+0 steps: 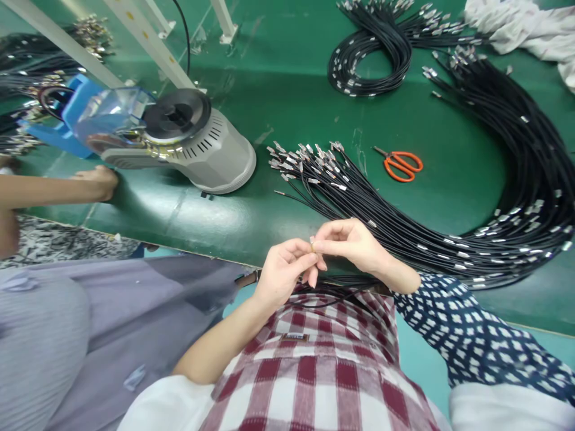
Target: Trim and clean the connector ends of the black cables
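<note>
My left hand [284, 269] and my right hand [354, 244] meet in front of my apron at the table's edge. Their thumbs and forefingers pinch close together around a small yellowish metal-looking piece [312, 242], too small to name exactly. Several thin black cables [332, 286] lie across my lap just below the hands; whether one runs up into my fingers is hidden. Beyond my right hand, a bundle of black cables [386, 221] with white-tagged metal ends lies on the green table [296, 108] and curves away to the right.
Orange-handled scissors [403, 166] lie past the bundle. A coiled cable bundle [371, 63] and white cloth [525, 27] are farther back. To the left stands a grey machine [220, 149] with a black reel and blue holder [81, 111]. A co-worker's arm [58, 188] rests beside it.
</note>
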`<state>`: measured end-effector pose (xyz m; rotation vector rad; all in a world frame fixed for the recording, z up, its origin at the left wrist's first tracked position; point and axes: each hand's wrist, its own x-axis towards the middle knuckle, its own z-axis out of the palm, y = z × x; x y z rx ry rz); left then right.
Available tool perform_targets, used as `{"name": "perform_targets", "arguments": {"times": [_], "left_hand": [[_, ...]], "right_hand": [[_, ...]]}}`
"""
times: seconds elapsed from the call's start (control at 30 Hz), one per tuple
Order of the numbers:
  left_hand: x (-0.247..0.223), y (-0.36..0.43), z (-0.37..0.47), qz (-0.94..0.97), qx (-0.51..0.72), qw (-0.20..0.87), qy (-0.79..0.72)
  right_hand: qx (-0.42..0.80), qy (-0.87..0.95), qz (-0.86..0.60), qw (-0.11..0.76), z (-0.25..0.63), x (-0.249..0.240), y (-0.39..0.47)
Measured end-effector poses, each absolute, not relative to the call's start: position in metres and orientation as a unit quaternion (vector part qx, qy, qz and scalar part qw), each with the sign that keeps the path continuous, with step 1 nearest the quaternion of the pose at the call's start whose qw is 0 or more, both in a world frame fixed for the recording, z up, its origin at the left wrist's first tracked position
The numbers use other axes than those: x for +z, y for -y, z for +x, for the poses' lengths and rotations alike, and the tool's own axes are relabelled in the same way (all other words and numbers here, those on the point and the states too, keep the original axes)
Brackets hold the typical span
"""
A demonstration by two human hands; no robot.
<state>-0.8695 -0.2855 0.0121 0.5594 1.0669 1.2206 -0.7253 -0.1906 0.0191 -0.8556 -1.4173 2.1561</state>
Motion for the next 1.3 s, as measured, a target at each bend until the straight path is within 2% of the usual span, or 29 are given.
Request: {"name": "perform_targets", "arguments": {"times": [0.13,0.27,0.47,0.63,0.83,0.97,1.0,1.07,1.13,1.17,1.23,1.3], "left_hand": [[0.009,0.284,-0.869,0.222,0.552,0.647,-0.477],[0.008,0.285,-0.868,0.215,0.552,0.637,-0.493],[0.010,0.291,-0.866,0.232,0.553,0.643,-0.476],[0.010,0.294,-0.868,0.229,0.558,0.685,-0.409],[0.001,0.300,-0.875,0.232,0.550,0.723,-0.348],[-0.004,0.307,-0.880,0.229,0.541,0.723,-0.364],[-0.004,0.309,-0.881,0.232,0.541,0.715,-0.377],[-0.003,0.315,-0.883,0.250,0.554,0.677,-0.415],[-0.001,0.321,-0.888,0.303,0.562,0.597,-0.486],[0.000,0.325,-0.891,0.341,0.552,0.539,-0.537],[0.003,0.333,-0.900,0.423,0.493,0.421,-0.633],[0.008,0.338,-0.912,0.493,0.402,0.361,-0.683]], "right_hand": [[0.757,0.529,-0.307,0.230,-0.728,0.019,0.197],[0.677,0.597,-0.343,0.259,-0.727,0.028,0.205],[0.770,0.545,-0.288,0.167,-0.722,0.027,0.188],[0.802,0.545,-0.216,0.117,-0.723,0.023,0.175],[0.737,0.656,-0.122,0.108,-0.727,0.040,0.169],[0.671,0.733,-0.087,0.066,-0.739,0.042,0.156],[0.625,0.768,-0.126,0.069,-0.745,0.039,0.151],[0.451,0.851,-0.253,0.089,-0.762,0.031,0.141],[0.268,0.893,-0.351,0.088,-0.779,0.024,0.134],[0.217,0.900,-0.370,0.076,-0.786,0.021,0.133],[0.185,0.906,-0.375,0.063,-0.795,0.022,0.133],[0.221,0.902,-0.363,0.074,-0.794,0.029,0.138]]}}
